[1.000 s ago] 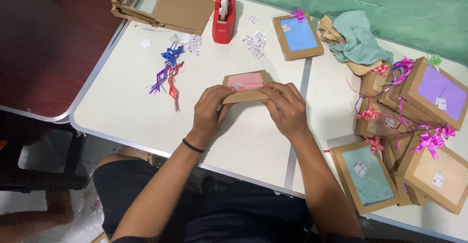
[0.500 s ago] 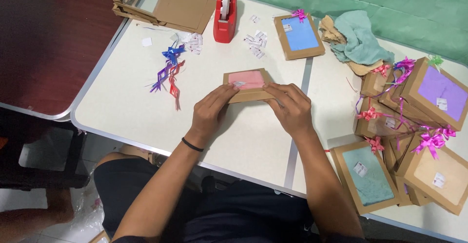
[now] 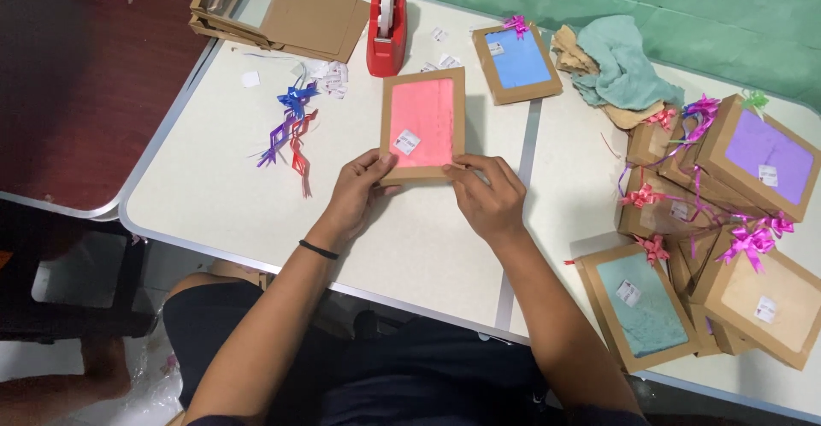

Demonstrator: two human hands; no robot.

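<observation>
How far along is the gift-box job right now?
Done: boxes with pink ribbon bows lie stacked at the right. In hand: the left hand and right hand hold the brown cardboard box with a pink window by its near edge; it carries no bow. Left: loose blue and red ribbons and flat folded cardboard blanks wait unused.

both arms reach forward, left hand (image 3: 357, 188) and right hand (image 3: 487, 197) side by side, fingers curled in a pinch, thumbs on top.

Bare arms, one thin wristband

A narrow black band (image 3: 318, 250) circles the left wrist; the forearms are uncovered, no rings or watch visible, and dark clothing (image 3: 410, 375) covers the lap.
</observation>
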